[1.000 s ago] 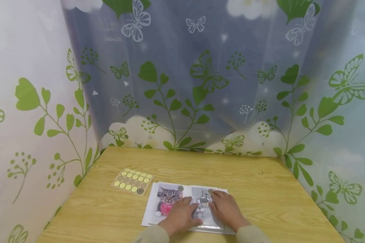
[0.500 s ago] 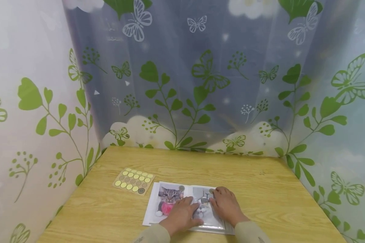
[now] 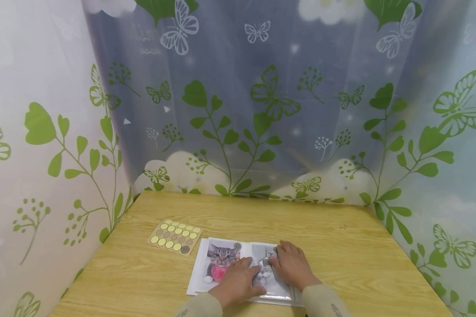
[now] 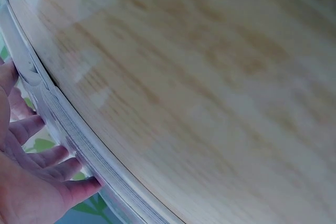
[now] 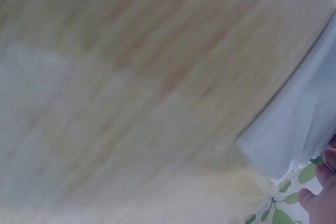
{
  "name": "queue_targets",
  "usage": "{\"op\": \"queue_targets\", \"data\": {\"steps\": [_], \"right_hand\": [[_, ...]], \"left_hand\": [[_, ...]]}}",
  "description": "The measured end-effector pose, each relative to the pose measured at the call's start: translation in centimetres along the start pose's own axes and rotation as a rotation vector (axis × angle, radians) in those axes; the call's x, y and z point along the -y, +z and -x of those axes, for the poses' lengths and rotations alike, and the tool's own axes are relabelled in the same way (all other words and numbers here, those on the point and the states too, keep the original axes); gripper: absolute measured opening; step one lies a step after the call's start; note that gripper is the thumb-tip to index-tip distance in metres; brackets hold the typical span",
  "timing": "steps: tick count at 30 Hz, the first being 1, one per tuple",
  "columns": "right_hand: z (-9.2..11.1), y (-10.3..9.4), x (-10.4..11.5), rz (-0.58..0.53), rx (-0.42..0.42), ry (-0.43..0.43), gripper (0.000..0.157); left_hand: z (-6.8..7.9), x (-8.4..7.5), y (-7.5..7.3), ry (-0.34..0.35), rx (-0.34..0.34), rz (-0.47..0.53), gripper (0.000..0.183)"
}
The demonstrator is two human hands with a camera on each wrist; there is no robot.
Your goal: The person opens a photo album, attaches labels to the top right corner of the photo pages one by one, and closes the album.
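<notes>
A photo album [image 3: 197,274] lies spread on the table in the head view. Its left page carries a picture of a tabby cat [image 3: 220,256] with a pink ball, and its right page a pale grey cat photo [image 3: 263,278]. My left hand [image 3: 236,281] rests over the middle of the album with fingers extended. On the upper right of the right page lies my right hand [image 3: 294,266], fingers stretched forward, next to a small round sticker [image 3: 275,249]. In the left wrist view, the fingertips meet the stacked page edges [image 4: 92,145]. The right wrist view catches only a few fingers.
A tan sheet of round yellow stickers [image 3: 175,236] lies left of the album, with several spots bare and one dark sticker. Another dark round sticker [image 3: 237,245] is on the left page. A printed curtain [image 3: 238,110] stands behind the wooden table [image 3: 341,255].
My right hand has slid slightly left over the right page, its wrist and sleeve moving inward. My left hand stays in place, and the album lies as before.
</notes>
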State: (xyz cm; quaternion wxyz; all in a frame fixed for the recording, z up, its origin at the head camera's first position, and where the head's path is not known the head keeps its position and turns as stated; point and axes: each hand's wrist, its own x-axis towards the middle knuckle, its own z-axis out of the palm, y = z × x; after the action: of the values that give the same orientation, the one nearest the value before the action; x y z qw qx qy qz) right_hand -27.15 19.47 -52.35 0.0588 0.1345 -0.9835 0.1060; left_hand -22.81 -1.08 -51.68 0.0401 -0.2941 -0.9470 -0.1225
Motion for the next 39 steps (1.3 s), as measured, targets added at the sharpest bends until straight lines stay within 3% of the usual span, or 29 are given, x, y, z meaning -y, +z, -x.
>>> {"op": "queue_targets", "data": {"steps": [21, 39], "right_hand": [[0.4, 0.6, 0.1, 0.015, -0.012, 0.015, 0.069], [1.0, 0.0, 1.2, -0.008, 0.003, -0.035, 0.063]], "left_hand": [[-0.1, 0.0, 0.2, -0.003, -0.005, -0.021, 0.065], [-0.1, -0.1, 0.1, -0.013, 0.007, -0.007, 0.067]]}}
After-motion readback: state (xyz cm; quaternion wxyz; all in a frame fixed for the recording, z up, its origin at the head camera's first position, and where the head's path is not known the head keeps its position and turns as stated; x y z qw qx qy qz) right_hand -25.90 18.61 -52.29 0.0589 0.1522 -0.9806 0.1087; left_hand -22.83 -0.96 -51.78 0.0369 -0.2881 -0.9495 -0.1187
